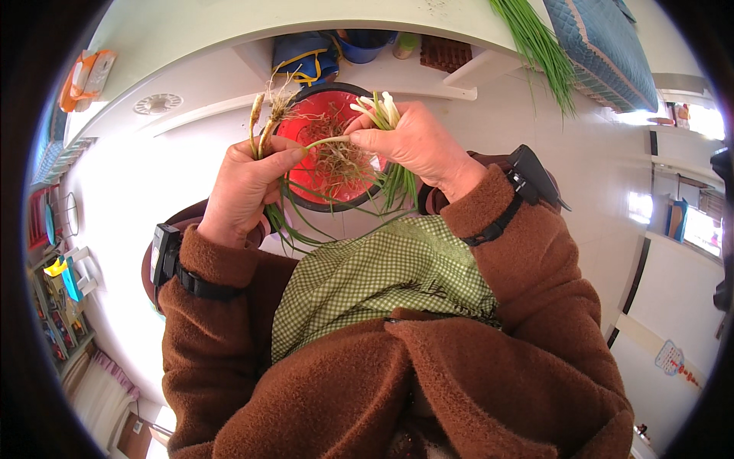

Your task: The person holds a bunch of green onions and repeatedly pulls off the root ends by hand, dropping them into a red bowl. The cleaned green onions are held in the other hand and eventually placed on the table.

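Note:
My left hand (246, 185) is closed around a few scallions (258, 126) whose brown stems and stringy roots stick up, with green leaves hanging below. My right hand (419, 147) grips a small bunch of scallions (388, 112), white ends up and green leaves trailing down. A single thin scallion stalk (329, 141) stretches between the fingertips of both hands. Below them stands a round dark-rimmed bin (349, 205) with a red liner (307, 131). Dry roots and peelings (342, 170) lie in it.
A pale table (306, 17) spans the far side, with green scallion leaves (547, 57) hanging over its edge beside a blue quilted bag (600, 50). Beneath it are a blue-and-yellow bag (306, 57) and a blue basin (359, 50). A green checked apron (382, 275) covers my lap.

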A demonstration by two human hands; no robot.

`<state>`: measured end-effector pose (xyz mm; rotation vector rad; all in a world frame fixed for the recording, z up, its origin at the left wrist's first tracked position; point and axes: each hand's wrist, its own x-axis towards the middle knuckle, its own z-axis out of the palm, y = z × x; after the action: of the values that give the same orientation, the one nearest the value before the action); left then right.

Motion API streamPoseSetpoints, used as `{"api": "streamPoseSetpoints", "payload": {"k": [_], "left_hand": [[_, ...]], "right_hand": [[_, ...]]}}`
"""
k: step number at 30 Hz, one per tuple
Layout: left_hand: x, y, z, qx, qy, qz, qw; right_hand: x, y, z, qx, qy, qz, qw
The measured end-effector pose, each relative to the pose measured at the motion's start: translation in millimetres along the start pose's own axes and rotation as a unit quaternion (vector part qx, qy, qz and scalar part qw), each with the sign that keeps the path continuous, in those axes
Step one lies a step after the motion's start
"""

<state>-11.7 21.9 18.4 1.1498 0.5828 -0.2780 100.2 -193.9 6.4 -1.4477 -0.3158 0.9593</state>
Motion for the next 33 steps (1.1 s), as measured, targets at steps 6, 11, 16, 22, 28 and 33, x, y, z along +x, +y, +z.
{"api": "streamPoseSetpoints", "payload": {"k": [6, 11, 16, 22, 28, 33], "left_hand": [[0, 2, 1, 0.006, -0.004, 0.003, 1.0], [-1, 1, 4, 0.005, 0.005, 0.011, 1.0], [1, 0, 2, 0.026, 0.005, 0.013, 1.0], [6, -4, -3, 0.039, 0.01, 0.013, 0.999], [7, -9, 2, 0.045, 0.007, 0.024, 0.999], [6, -10, 6, 0.088, -0.037, -0.015, 0.995]], "right_hand": [[0, -1, 1, -0.007, -0.013, 0.011, 1.0], [0, -2, 4, -0.016, 0.004, 0.018, 1.0], [-2, -3, 5, -0.055, 0.018, 0.029, 0.998], [-3, -4, 7, -0.015, 0.003, 0.029, 0.999], [-5, -6, 8, 0.127, -0.061, 0.056, 0.988], [-4, -3, 7, 0.186, -0.099, 0.069, 0.975]]}}
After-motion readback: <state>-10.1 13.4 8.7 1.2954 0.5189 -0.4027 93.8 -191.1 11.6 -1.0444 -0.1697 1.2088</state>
